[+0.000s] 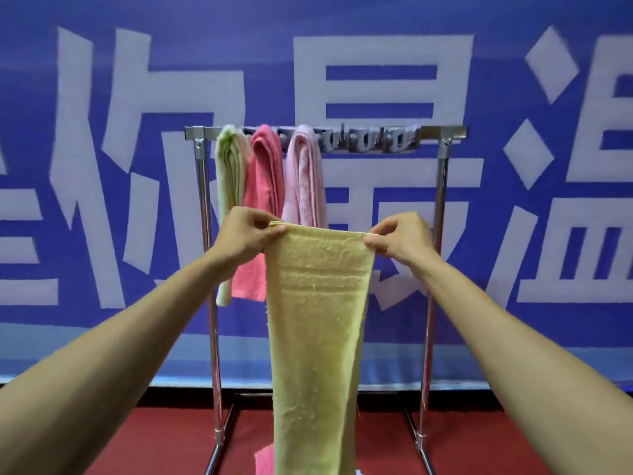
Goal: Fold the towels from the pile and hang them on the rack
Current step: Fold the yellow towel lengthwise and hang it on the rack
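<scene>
The left hand (247, 233) pinches the top left corner of a yellow towel (317, 337), thumb pressed on the front of the cloth and the other fingers curled behind it. The right hand (399, 236) pinches the top right corner the same way, fingertips closed narrowly on the folded edge. Between the two hands the towel's top edge runs nearly level, and the cloth hangs straight down in a long narrow strip to the bottom of the view, held in the air in front of the rack (325, 133).

On the left part of the rack's top bar hang three folded towels side by side: a green towel (229, 173) nearest the left post, a deep pink towel (263, 186) next, and a pale pink towel (305, 180) beside it. The right part of the bar carries a row of grey clips (373, 142), blurred. The yellow towel covers the lower ends of the pink ones.

Low by the rack's left foot a bit of pink cloth (263, 461) shows, possibly more towels. The floor (154, 447) is red; behind stands a blue banner (102, 97) with large white characters.
</scene>
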Tool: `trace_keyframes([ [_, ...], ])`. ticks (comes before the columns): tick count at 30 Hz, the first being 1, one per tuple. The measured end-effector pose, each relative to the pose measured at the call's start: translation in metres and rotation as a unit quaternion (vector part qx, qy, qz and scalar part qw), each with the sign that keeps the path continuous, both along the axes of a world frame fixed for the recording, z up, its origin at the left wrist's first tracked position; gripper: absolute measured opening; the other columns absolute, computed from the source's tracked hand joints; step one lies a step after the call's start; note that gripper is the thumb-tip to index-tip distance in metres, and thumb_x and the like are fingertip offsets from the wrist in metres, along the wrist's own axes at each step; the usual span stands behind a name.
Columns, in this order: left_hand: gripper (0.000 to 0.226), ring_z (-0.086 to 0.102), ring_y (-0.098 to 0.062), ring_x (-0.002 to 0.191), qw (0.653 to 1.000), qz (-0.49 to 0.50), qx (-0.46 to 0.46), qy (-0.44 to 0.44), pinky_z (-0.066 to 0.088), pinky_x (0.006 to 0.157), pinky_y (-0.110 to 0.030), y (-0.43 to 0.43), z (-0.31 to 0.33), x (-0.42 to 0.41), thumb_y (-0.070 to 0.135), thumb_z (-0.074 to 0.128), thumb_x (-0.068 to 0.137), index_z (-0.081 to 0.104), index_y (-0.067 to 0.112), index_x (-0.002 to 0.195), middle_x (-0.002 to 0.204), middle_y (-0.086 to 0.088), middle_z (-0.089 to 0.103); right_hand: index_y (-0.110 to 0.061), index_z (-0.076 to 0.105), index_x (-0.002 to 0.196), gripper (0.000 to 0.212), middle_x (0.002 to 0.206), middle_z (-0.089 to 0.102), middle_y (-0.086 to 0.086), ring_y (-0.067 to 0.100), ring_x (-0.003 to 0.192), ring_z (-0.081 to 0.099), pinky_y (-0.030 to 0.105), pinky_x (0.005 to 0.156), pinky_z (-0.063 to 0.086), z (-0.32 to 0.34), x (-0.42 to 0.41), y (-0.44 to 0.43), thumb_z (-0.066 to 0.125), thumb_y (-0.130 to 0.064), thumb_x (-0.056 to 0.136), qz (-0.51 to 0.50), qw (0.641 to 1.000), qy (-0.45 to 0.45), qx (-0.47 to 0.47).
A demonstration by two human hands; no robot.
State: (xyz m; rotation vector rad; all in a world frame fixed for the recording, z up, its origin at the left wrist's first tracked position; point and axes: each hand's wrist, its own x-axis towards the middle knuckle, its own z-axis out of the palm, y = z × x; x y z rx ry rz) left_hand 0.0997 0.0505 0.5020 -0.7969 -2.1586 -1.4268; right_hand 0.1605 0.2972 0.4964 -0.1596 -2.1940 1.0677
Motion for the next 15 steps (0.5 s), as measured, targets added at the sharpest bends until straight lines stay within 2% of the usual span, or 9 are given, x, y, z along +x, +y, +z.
trace_keyframes([
  [5, 0.01, 0.059, -0.004, 0.055, 0.999, -0.007, 0.031, 0.017, 0.05, 0.052, -0.015, -0.006, 0.041, 0.013, 0.006, 0.077, 0.076, 0.073, 0.01, 0.084, 0.071, -0.005, 0.068, -0.016, 0.075, 0.075, 0.011, 0.072, 0.072, -0.001, 0.01, 0.072, 0.068, 0.026, 0.07, 0.056, 0.045, 0.009, -0.008, 0.084, -0.013, 0.069, -0.002, 0.998, 0.058, -0.038],
  [8, 0.009, 0.062, -0.008, 0.061, 0.998, -0.007, 0.051, 0.035, 0.052, 0.053, -0.017, -0.007, 0.058, 0.016, 0.011, 0.075, 0.079, 0.074, 0.009, 0.088, 0.074, -0.005, 0.07, -0.015, 0.076, 0.081, 0.013, 0.076, 0.072, -0.001, 0.009, 0.076, 0.064, 0.021, 0.067, 0.049, 0.067, 0.014, -0.01, 0.082, -0.009, 0.07, 0.005, 0.996, 0.08, -0.037],
  [11, 0.012, 0.066, -0.015, 0.072, 0.997, 0.015, 0.056, 0.049, 0.058, 0.064, -0.03, -0.008, 0.07, 0.014, 0.016, 0.07, 0.085, 0.074, 0.009, 0.094, 0.079, -0.002, 0.07, -0.015, 0.076, 0.084, 0.012, 0.079, 0.071, -0.001, 0.011, 0.081, 0.066, 0.026, 0.074, 0.053, 0.085, 0.019, -0.01, 0.081, -0.015, 0.073, 0.01, 0.995, 0.102, -0.003],
  [13, 0.015, 0.066, -0.016, 0.075, 0.997, 0.028, 0.037, 0.06, 0.058, 0.068, -0.033, -0.009, 0.075, 0.016, 0.018, 0.066, 0.088, 0.073, 0.008, 0.097, 0.081, -0.001, 0.069, -0.014, 0.076, 0.088, 0.013, 0.081, 0.072, -0.001, 0.012, 0.084, 0.067, 0.029, 0.08, 0.055, 0.092, 0.023, -0.01, 0.078, -0.02, 0.077, 0.0, 0.993, 0.102, 0.052],
  [15, 0.019, 0.065, -0.015, 0.076, 0.997, 0.037, 0.021, 0.067, 0.058, 0.067, -0.029, -0.006, 0.078, 0.018, 0.018, 0.063, 0.09, 0.072, 0.006, 0.101, 0.083, -0.001, 0.069, -0.014, 0.076, 0.091, 0.014, 0.085, 0.073, 0.0, 0.011, 0.085, 0.065, 0.029, 0.08, 0.053, 0.095, 0.026, -0.011, 0.075, -0.023, 0.081, -0.021, 0.987, 0.095, 0.125],
])
